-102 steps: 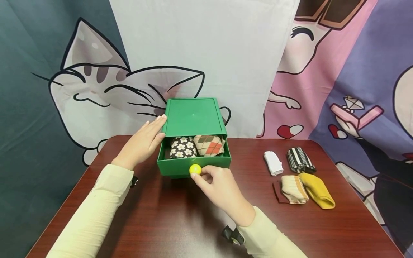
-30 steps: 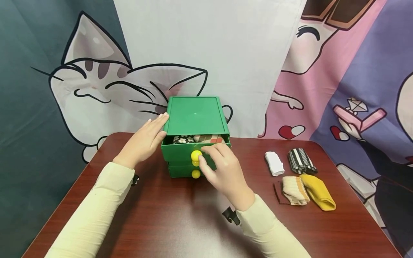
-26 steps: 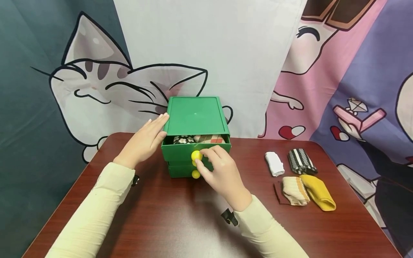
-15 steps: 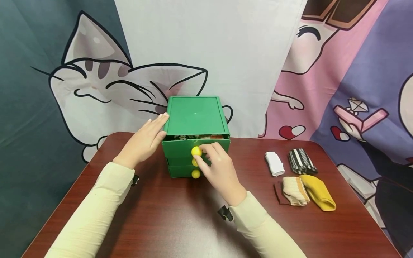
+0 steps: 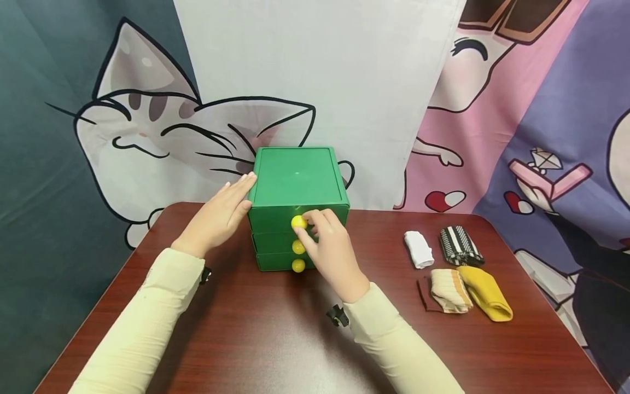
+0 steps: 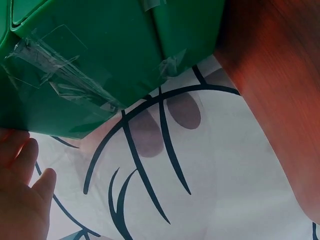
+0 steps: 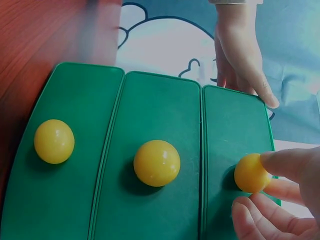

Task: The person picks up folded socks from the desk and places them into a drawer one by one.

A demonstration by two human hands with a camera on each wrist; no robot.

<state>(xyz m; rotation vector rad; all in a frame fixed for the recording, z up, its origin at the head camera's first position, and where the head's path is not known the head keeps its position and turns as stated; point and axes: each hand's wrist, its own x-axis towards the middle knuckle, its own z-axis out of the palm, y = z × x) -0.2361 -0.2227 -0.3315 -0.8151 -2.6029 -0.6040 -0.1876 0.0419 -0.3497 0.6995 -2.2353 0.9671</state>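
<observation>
A small green chest of three drawers (image 5: 297,178) stands at the back of the table, each drawer with a round yellow knob. All the drawer fronts sit flush, so what lies inside is hidden. My right hand (image 5: 337,257) pinches the top drawer's knob (image 7: 250,173) between thumb and finger. Below it, the middle knob (image 7: 156,163) and bottom knob (image 7: 54,141) are untouched. With straight fingers, my left hand (image 5: 214,221) rests against the chest's left side. Clear tape (image 6: 65,75) covers part of that side in the left wrist view.
On the table's right lie a rolled white cloth (image 5: 419,249), a folded black-and-white patterned one (image 5: 460,245), a cream one with orange stripes (image 5: 450,291) and a yellow one (image 5: 487,293). A printed cat curtain (image 5: 162,148) hangs close behind the chest.
My right hand has pushed the top drawer in from well open to flush, covering the floral and argyle cloths inside. The left hand keeps its place at the side.
</observation>
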